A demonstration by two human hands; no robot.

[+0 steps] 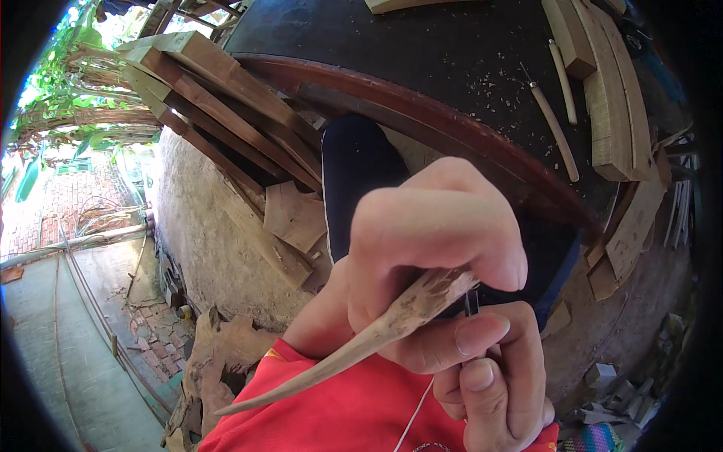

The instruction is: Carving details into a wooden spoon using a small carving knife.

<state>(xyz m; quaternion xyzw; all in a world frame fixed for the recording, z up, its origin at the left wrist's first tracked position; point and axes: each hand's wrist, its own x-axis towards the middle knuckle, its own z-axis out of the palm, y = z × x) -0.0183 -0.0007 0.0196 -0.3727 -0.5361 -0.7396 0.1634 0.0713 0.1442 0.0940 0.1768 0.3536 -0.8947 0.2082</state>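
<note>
My left hand (437,218) is closed round a pale, curved, tapering piece of wood (361,343). Its thin tip points to the lower left, and its thick end looks rough and freshly cut. Just below the left hand, my right hand (504,384) is closed on a slim carving tool with a narrow metal blade (472,303). The blade stands up against the thick end of the wood, and the left thumb presses close beside it. Whatever handle the tool has is hidden in the right fingers. Both hands are above my lap, over a red shirt (354,407).
A dark table (392,56) with a red-brown edge lies ahead, scattered with shavings. Two wooden-handled tools (553,132) rest on it, beside thick boards (610,98). Long planks (233,113) lean at the left. A rough wood chunk (226,354) is at lower left.
</note>
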